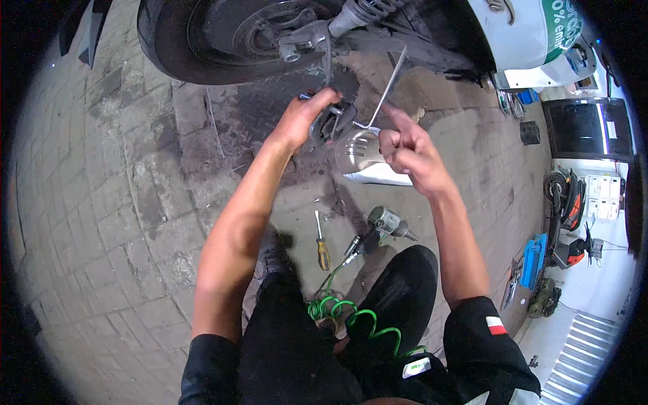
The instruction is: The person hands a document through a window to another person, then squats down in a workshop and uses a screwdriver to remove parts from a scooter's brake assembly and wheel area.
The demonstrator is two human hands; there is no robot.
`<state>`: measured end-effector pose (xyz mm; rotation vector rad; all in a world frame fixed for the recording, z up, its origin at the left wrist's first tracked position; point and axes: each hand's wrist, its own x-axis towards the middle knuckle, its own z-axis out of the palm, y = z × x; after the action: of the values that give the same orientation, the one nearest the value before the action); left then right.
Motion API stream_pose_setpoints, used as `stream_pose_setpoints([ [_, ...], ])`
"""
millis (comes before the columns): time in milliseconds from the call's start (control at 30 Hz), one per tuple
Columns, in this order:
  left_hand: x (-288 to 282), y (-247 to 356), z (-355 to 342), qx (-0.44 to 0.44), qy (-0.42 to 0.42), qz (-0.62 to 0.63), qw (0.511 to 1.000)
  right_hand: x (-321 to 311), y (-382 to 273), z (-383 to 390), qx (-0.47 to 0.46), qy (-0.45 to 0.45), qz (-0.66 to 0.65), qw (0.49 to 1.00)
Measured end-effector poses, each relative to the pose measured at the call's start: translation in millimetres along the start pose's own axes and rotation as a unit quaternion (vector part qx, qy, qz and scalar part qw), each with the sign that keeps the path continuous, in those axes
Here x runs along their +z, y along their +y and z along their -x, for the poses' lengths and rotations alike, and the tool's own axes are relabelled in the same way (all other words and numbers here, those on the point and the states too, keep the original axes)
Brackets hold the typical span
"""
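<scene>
My left hand (pixel 304 120) is closed around a dark metal part (pixel 332 125) that looks like a brake caliper, held below the wheel (pixel 196 40). A long, bent hex key (pixel 390 84) has its short end at that part, and its long shaft points up and away. My right hand (pixel 415 152) is at the shaft: the index finger reaches along to it, the other fingers are curled. The exact contact is blurred. Under my hands lies a shiny silver cover (pixel 358 152) with slots, beside a white piece.
On the paving between my legs lie a yellow-handled screwdriver (pixel 323 253) and an impact wrench (pixel 388 221) with a green coiled air hose (pixel 368 317). A shock absorber (pixel 358 15) and white bodywork (pixel 520 34) overhang the work. Far right stand a scooter (pixel 567 202) and blue items (pixel 533 260).
</scene>
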<state>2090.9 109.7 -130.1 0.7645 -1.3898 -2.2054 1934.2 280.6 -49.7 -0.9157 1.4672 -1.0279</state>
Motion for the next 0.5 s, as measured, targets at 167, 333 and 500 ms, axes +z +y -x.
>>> stream_pose_setpoints([
  [167,2,-3,-5,0.053,0.027,0.015,0.998,21,-5,12,0.001,-0.076,0.189,0.979],
  [333,3,0,4,-0.019,0.022,0.096,0.995,33,4,23,-0.009,-0.116,0.14,0.983],
  [500,12,-3,-2,0.007,0.021,0.132,0.991,-5,14,14,0.139,0.09,-0.098,0.981],
])
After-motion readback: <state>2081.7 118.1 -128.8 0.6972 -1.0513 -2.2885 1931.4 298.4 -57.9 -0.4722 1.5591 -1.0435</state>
